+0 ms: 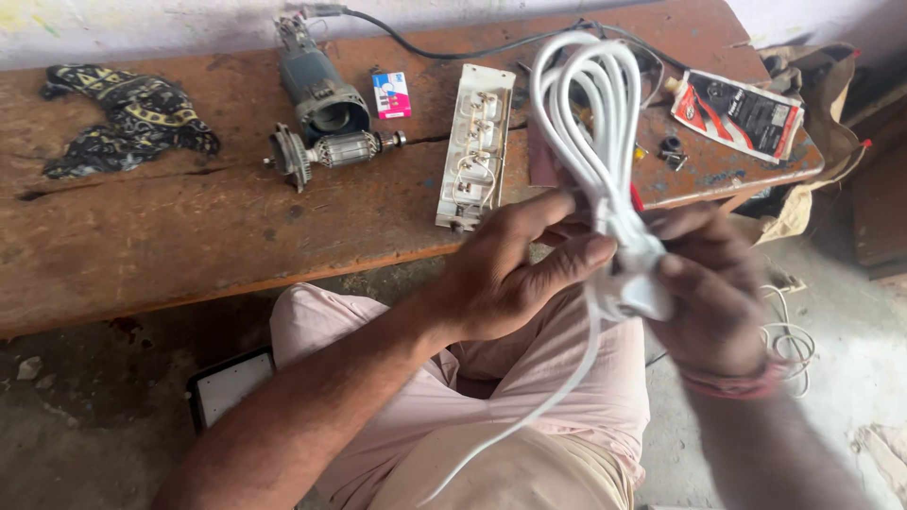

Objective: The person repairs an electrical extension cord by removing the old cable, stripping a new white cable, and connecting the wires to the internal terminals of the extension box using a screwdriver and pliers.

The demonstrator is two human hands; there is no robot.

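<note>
Your left hand (510, 274) and right hand (709, 283) are both clamped on a bundle of white cable (590, 123), held up over your lap. Left thumb and fingers pinch the bundle at its gathered neck; right hand is wrapped round the same neck from the other side, touching the white plug (647, 293) end, blurred so finger detail is hard to read. The cable loops stand up above both hands; one loose strand hangs down below your left hand across your knees.

Just beyond your left hand on the wooden bench (189, 246) lies an opened white power strip (475, 146), insides showing. Further left of that hand sit a motor housing (316, 85) and a rotor (326, 151) just beside it, a small card packet (391, 94) near them, and far left a patterned cloth (128, 118). Beyond your right hand lies a flat sealed pouch (737, 113) on the bench end, small dark metal bits (673, 151) near it. Another white wire coil (789, 340) sits on the floor just right of your right wrist
</note>
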